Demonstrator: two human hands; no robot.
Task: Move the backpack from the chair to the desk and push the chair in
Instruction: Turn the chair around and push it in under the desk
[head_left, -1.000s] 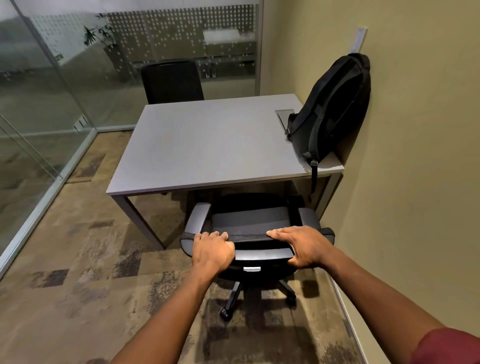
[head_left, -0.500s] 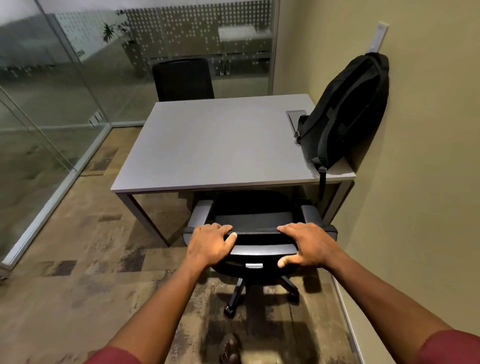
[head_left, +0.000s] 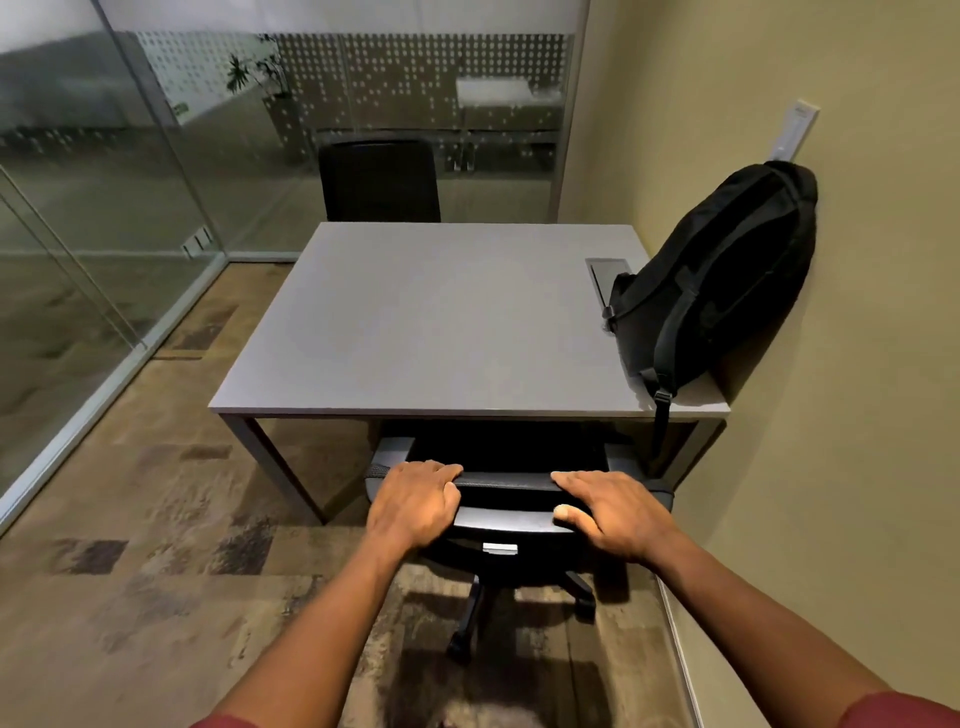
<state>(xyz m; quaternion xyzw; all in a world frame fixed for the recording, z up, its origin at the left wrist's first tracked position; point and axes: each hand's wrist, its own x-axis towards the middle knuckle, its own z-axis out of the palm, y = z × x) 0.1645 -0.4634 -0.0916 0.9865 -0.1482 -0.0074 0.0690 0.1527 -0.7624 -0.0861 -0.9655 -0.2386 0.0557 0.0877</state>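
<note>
A black backpack (head_left: 722, 275) stands upright on the right end of the grey desk (head_left: 426, 322), leaning against the wall, one strap hanging over the front edge. The black office chair (head_left: 511, 519) sits under the desk's near side, its seat mostly hidden beneath the top. My left hand (head_left: 413, 501) grips the left part of the chair's backrest top. My right hand (head_left: 613, 512) grips the right part, thumb on the back face.
A second black chair (head_left: 379, 179) stands at the desk's far side. Glass walls (head_left: 93, 218) close the room on the left and back. The beige wall (head_left: 857, 415) runs close on the right. A cable hatch (head_left: 605, 275) lies in the desk beside the backpack.
The chair has rolled further under the desk with both hands on its backrest. The view has moved closer to the desk.
</note>
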